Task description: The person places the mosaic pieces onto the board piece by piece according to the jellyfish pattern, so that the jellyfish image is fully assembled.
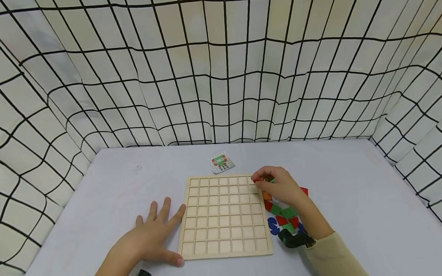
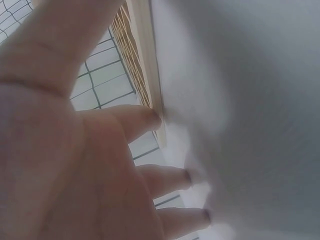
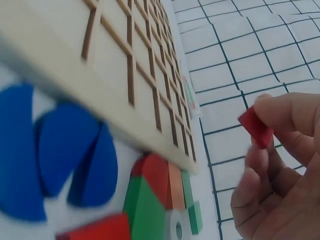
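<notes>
A wooden grid board point(image 1: 228, 254) with square cells lies on the white table. My right hand point(image 1: 278, 185) pinches a small red block point(image 3: 258, 129) between thumb and fingertips, over the board's far right corner in the head view. My left hand point(image 1: 151, 235) is spread flat on the table, with its thumb and index fingertip at the board's left edge. Beside the board's right edge lie loose coloured pieces: green blocks point(image 1: 289, 212), red blocks point(image 1: 281, 221) and blue rounded pieces point(image 3: 67, 147). My right hand and forearm cover part of this pile.
A small card point(image 1: 220, 161) with a coloured pattern lies behind the board. White walls with a black grid net point(image 1: 217, 75) enclose the table point(image 1: 344, 168) at the back and both sides. Each wrist wears a dark strap device point(image 1: 291, 238).
</notes>
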The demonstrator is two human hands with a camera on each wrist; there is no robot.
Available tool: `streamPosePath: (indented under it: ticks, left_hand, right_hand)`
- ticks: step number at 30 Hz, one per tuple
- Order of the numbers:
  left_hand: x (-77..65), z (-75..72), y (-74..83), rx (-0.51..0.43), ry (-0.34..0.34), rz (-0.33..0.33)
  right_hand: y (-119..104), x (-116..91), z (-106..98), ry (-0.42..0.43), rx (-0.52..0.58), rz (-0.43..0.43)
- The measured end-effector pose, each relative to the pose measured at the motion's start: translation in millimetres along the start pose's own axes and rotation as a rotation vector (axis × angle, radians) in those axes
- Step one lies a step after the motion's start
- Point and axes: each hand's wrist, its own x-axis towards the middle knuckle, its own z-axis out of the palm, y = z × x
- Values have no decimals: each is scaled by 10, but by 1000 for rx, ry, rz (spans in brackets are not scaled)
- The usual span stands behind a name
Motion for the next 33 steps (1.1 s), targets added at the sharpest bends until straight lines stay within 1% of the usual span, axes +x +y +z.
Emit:
streamPosePath:
  ticks: [4, 12, 15, 17, 20, 23, 28, 31, 33]
  left_hand:
    - [2, -17, -6, -2, 9, 9]
    - [3, -25, -27, 13, 76, 36]
    - [-1, -18, -8, -3, 70, 39]
    - [-3, -16, 9, -18, 51, 30]
    - [-6, -17, 26, -27, 24, 19]
    - [-12, -22, 34, -30, 3, 21]
    - [-5, -14, 35, -28, -4, 26]
    - [1, -7, 37, -31, -6, 24]
    - [5, -2, 38, -33, -6, 22]
  right_hand:
    - [-61, 46, 65, 24, -22, 10]
    - [-198, 178, 248, 14, -121, 10]
    - [-194, 183, 305, 3, -189, 30]
    - [-177, 179, 329, -5, -245, 41]
    - [-148, 166, 344, 7, -312, 53]
    - [-126, 154, 342, 21, -341, 61]
    - [-116, 149, 346, 23, -384, 50]
    - [-119, 154, 354, 21, -397, 35]
    - [-119, 159, 359, 12, -387, 28]
